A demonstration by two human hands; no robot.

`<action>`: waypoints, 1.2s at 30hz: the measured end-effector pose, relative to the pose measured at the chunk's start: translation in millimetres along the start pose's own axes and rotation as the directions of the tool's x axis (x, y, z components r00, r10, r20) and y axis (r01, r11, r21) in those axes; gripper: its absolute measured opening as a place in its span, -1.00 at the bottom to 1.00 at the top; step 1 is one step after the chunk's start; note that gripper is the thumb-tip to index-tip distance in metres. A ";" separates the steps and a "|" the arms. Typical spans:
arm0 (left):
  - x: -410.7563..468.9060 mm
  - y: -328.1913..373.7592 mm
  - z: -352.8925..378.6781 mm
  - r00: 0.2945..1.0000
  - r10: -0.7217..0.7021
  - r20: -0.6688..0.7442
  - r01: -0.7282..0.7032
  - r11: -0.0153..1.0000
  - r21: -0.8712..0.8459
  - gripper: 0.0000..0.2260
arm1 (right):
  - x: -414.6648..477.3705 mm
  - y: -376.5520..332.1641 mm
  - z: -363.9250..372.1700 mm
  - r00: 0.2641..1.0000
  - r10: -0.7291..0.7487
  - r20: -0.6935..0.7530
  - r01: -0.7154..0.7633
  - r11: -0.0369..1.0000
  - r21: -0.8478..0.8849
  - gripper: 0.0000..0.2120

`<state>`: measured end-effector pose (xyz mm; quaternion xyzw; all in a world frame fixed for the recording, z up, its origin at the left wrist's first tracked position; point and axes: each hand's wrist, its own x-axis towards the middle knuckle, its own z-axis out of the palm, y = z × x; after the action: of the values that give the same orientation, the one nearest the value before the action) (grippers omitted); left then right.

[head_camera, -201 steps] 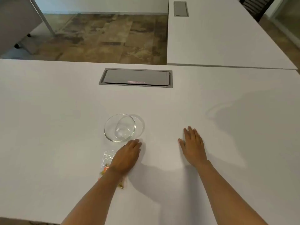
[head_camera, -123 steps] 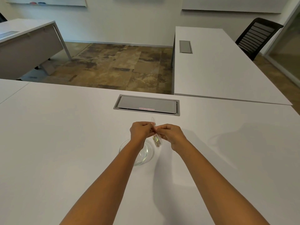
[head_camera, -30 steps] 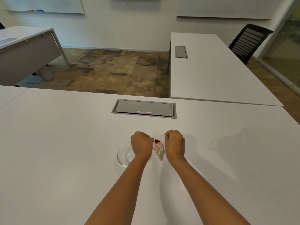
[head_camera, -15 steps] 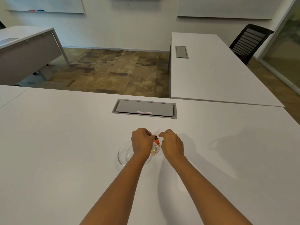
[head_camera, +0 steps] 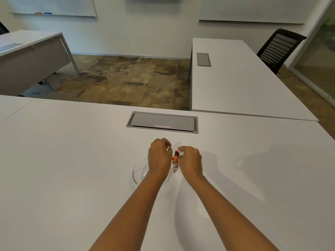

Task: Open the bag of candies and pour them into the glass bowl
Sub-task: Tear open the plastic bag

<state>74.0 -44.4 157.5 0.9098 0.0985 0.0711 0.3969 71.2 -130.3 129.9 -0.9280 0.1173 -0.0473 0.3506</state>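
Observation:
A small clear plastic bag of candies (head_camera: pixel 175 161), with orange and pale pieces showing inside, hangs between my two hands above the white table. My left hand (head_camera: pixel 159 158) pinches the bag's left side and my right hand (head_camera: pixel 191 161) pinches its right side, both with fingers curled. The glass bowl (head_camera: pixel 139 172) stands on the table under and left of my left hand; my left wrist covers its right part. I cannot tell whether the bag's top is open.
A grey cable hatch (head_camera: pixel 162 122) is set into the white table (head_camera: pixel 72 160) just beyond my hands. A second white table (head_camera: pixel 235 78) adjoins at the back right, with a black chair (head_camera: pixel 279 48) beside it.
Over the last second my hands have drawn closer together on the bag and the bag has turned, so the orange candy shows at its top. The bowl has not moved.

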 end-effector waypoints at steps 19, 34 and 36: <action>3.8 -7.7 -5.7 0.989 0.142 0.028 -0.140 0.987 -0.073 -0.79 | -5.5 10.9 0.8 0.997 0.039 -0.071 -0.004 0.900 0.435 -0.86; 22.9 -32.2 -32.9 0.967 0.251 -0.044 -0.252 0.922 -0.293 -0.85 | 36.9 43.0 16.5 0.852 0.066 0.519 -0.481 0.487 0.729 -0.71; 25.9 -41.3 -34.7 0.984 0.169 -0.061 -0.180 0.924 -0.338 -0.85 | 36.2 45.9 17.7 0.866 0.093 0.492 -0.480 0.432 0.763 -0.74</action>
<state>86.8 13.8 151.9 0.8310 0.0094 0.1363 0.5392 100.8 -161.4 86.5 -0.5768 0.1668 0.1412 0.7871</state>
